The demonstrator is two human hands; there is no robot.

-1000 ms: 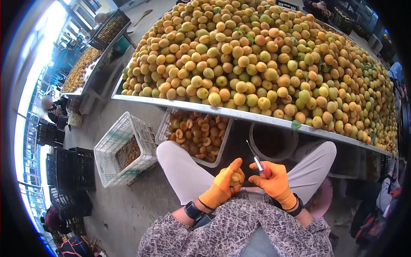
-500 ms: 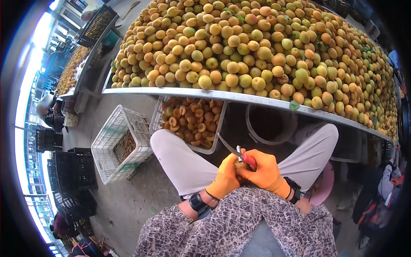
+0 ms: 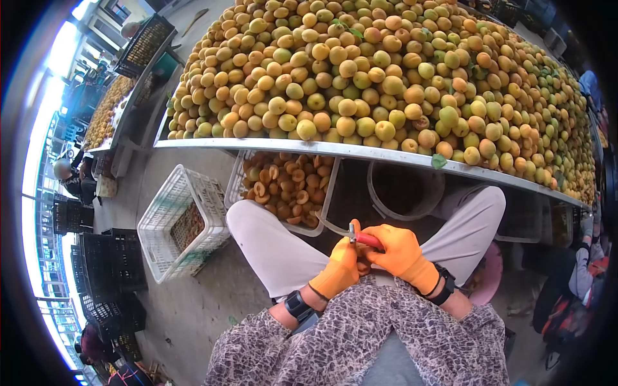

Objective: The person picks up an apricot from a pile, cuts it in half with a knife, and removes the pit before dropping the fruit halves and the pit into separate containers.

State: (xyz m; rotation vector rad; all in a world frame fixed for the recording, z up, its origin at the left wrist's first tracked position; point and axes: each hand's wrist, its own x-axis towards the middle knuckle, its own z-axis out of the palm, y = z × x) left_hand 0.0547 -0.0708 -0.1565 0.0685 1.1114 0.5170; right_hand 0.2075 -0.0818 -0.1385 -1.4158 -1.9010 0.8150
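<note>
My right hand, in an orange glove, is closed around the red handle of a curved knife, whose blade points up and left. Close against it, my left hand, also gloved in orange, is closed on a small brownish-orange fruit, mostly hidden by the fingers. Both hands are over my lap, between my knees. In front of them, a white crate under the table edge holds halved apricots. A large heap of whole apricots covers the metal-edged table.
A white crate with pits or scraps inside stands on the floor at left. Under the table is a round bucket. A pink basin sits beside my right knee. Black crates are stacked at far left; people sit at both sides.
Both hands and the knife have shifted slightly; the blade now lies flatter, pointing more to the left. The view has moved a little.
</note>
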